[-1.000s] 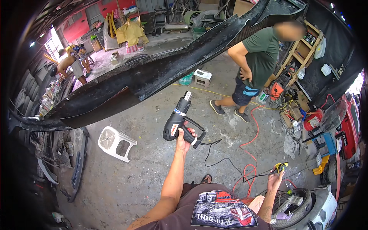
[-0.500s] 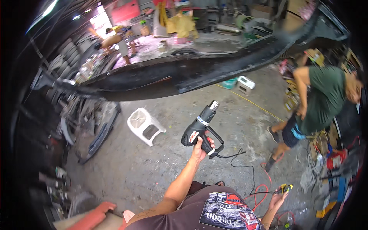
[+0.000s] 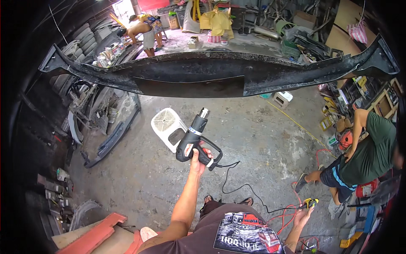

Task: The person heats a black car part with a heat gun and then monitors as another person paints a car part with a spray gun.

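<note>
My left hand (image 3: 197, 162) is wrapped round the handle of a black heat gun (image 3: 196, 130), whose metal nozzle points up and away from me. From the gun's handle a black power cord (image 3: 246, 185) runs in loops toward my right side. Low at the right, my right hand (image 3: 301, 216) grips a yellow and black plug connector (image 3: 311, 203), where the black cord and an orange-red extension cord (image 3: 284, 217) come together. Beyond the heat gun, a long black bumper (image 3: 192, 70) spans the view, its hollow side facing me.
A white plastic stool (image 3: 165, 121) stands behind the heat gun. A person in a green shirt (image 3: 372, 142) is close on the right. Loose car panels (image 3: 111, 142) lie at left, and a red panel (image 3: 95, 233) is at lower left. Two people (image 3: 146, 36) bend over at the far left.
The view has levelled, so the bumper now looks straight across instead of slanted. The heat gun appears farther left, overlapping the stool. The green-shirted person appears lower and farther right. Both hands keep their hold.
</note>
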Available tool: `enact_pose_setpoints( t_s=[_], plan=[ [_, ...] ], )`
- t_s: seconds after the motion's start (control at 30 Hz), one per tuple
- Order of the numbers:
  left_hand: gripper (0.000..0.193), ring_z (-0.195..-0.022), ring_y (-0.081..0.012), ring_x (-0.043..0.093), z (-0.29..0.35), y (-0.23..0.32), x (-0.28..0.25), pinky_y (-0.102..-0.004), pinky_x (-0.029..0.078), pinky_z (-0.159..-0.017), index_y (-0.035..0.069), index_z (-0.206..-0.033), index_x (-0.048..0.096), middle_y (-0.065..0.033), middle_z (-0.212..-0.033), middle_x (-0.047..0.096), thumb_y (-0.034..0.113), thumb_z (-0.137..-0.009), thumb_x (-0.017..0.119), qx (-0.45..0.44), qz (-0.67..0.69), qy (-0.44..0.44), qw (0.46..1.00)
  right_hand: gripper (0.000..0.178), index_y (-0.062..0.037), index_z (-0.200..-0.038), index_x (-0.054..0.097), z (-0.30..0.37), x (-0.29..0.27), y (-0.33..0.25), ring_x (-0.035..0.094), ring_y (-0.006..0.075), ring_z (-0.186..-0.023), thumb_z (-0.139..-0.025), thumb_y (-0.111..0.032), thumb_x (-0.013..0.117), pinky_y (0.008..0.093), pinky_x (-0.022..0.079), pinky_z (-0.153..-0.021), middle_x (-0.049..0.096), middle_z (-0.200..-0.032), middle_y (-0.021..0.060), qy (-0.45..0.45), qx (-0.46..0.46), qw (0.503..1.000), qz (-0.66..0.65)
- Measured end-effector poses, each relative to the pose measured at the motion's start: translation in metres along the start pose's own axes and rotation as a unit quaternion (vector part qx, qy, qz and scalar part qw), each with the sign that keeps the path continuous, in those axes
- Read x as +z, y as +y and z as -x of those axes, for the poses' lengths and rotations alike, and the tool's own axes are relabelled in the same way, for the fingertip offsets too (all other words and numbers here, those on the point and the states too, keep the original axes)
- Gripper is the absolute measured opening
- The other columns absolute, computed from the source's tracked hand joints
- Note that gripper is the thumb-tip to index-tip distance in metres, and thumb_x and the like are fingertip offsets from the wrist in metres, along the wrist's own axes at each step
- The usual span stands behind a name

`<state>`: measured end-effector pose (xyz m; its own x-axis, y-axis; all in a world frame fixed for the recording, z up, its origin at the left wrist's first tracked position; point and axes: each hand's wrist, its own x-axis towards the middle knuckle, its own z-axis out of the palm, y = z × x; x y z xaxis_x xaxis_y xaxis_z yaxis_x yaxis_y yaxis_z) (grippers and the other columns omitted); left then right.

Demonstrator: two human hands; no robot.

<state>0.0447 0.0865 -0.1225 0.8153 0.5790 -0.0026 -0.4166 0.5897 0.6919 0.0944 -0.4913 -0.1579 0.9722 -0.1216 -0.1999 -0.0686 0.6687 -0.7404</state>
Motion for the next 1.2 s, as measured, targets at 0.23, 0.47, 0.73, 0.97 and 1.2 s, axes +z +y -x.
enact_pose_setpoints(
  t_s=[0.23,0.47,0.73,0.97,1.2],
  plan=[
    [0.07,-0.076,-0.0213,0.06,0.0,0.008,0.001,-0.0425,0.052,-0.075,0.01,-0.131,0.043,-0.0102,-0.086,0.062,0.058,-0.083,0.06,-0.047,0.031,-0.057,0.997,0.045,-0.0205,-0.131,0.045,0.039,0.025,0.021,0.056,0.0157,-0.092,-0.093,-0.04,0.058,0.0262,0.048,-0.072,0.056,-0.118,0.0029,-0.011,0.014,1.0,0.007],
    [0.072,-0.075,-0.0229,0.062,0.002,0.033,-0.011,-0.0424,0.052,-0.073,0.006,-0.133,0.041,-0.014,-0.087,0.064,0.055,-0.084,0.061,-0.037,0.069,-0.077,0.994,0.05,-0.018,-0.135,0.041,0.055,0.016,0.034,0.053,0.0163,-0.11,-0.093,-0.037,0.059,0.0284,0.049,-0.077,0.051,-0.128,0.0022,-0.023,-0.004,1.0,0.007],
    [0.071,-0.073,-0.0202,0.061,-0.015,0.117,-0.085,-0.0407,0.053,-0.071,0.007,-0.133,0.041,-0.0102,-0.085,0.062,0.056,-0.086,0.058,0.063,0.037,-0.01,0.997,0.052,-0.0172,-0.134,0.042,0.053,0.046,0.048,0.053,0.0168,-0.111,-0.091,-0.04,0.06,0.0283,0.048,-0.079,0.05,-0.129,0.0016,-0.056,-0.009,0.997,0.044],
    [0.073,-0.072,-0.018,0.058,-0.017,0.175,-0.133,-0.0385,0.051,-0.071,0.007,-0.136,0.038,-0.0076,-0.084,0.06,0.059,-0.087,0.053,0.167,0.018,0.063,0.984,0.052,-0.0175,-0.132,0.043,0.064,0.062,0.057,0.054,0.017,-0.108,-0.09,-0.042,0.061,0.0289,0.047,-0.079,0.053,-0.124,0.0023,-0.046,0.019,0.998,0.046],
    [0.074,-0.072,-0.0176,0.058,-0.02,0.158,-0.145,-0.0386,0.051,-0.071,0.005,-0.136,0.038,-0.0074,-0.082,0.059,0.058,-0.086,0.057,0.178,0.046,0.09,0.979,0.047,-0.02,-0.13,0.043,0.086,0.086,0.053,0.056,0.0184,-0.103,-0.091,-0.04,0.06,0.0284,0.048,-0.075,0.055,-0.119,0.005,-0.025,0.016,0.997,0.07]
  ],
)
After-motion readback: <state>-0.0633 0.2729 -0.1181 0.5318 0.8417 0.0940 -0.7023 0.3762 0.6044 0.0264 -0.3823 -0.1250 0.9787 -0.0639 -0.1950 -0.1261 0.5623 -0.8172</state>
